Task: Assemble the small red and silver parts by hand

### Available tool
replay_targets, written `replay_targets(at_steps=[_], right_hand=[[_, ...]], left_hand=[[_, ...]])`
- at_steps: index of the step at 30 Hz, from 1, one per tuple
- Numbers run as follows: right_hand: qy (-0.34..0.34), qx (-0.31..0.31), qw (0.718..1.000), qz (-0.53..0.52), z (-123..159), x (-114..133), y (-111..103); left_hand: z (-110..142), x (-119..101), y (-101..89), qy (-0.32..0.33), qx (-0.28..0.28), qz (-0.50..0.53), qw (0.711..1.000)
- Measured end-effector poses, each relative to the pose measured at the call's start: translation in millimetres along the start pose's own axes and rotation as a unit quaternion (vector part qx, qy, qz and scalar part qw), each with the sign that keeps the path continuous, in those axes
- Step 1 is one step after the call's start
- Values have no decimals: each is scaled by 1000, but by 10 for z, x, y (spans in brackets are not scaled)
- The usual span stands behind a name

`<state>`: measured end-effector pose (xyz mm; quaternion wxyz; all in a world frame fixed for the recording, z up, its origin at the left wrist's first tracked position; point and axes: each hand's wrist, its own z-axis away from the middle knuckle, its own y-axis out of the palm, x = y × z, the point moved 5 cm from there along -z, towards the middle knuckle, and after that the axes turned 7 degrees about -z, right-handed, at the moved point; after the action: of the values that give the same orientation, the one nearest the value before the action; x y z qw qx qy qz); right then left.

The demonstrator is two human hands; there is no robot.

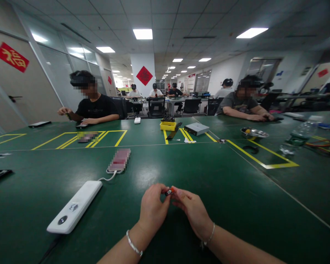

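Piece (169, 191), small, orange and silvery, at six o'clock in the view, between the two hands. Left grip (153, 205) pinched on it; right grip (194, 211) closed at its orange end, exact finger contact partly hidden. Main risk: a drop, since fingertips alone seem to carry it; glossy green surface (236, 205) might let it skid. Right bracelet (212, 233) hangs loose, could snag. Charging cable (109, 179), toward eight o'clock, probably too far off to interfere.
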<state>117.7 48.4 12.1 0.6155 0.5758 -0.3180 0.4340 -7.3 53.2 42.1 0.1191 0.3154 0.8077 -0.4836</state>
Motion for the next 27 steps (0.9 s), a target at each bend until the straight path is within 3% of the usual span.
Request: replay_targets(at_steps=[9, 14, 18, 21, 23, 24, 25, 27], right_hand=[[-17, 18, 997, 71, 21, -21, -1], [-29, -28, 996, 73, 13, -11, -5], [-35, -55, 993, 100, -63, 10, -23], [-53, -68, 981, 172, -231, 168, -185], [-92, -130, 955, 251, -360, 421, -479], [-121, -182, 926, 309, -404, 595, -684], [-152, -238, 882, 377, -421, 791, -909], [-198, -333, 759, 523, -379, 1185, -1371]], left_hand=[[-12, -16, -23, 5, 6, -31, 999], [12, -81, 18, 26, 2, -40, 999], [50, -158, 108, 61, 39, -21, 997], [57, -141, 142, 79, 69, 18, 994], [39, -59, 143, 59, 79, 29, 995], [25, -1, 143, 37, 85, 30, 995], [8, 59, 141, 13, 87, 29, 996], [-22, 171, 147, -40, 100, 31, 994]])
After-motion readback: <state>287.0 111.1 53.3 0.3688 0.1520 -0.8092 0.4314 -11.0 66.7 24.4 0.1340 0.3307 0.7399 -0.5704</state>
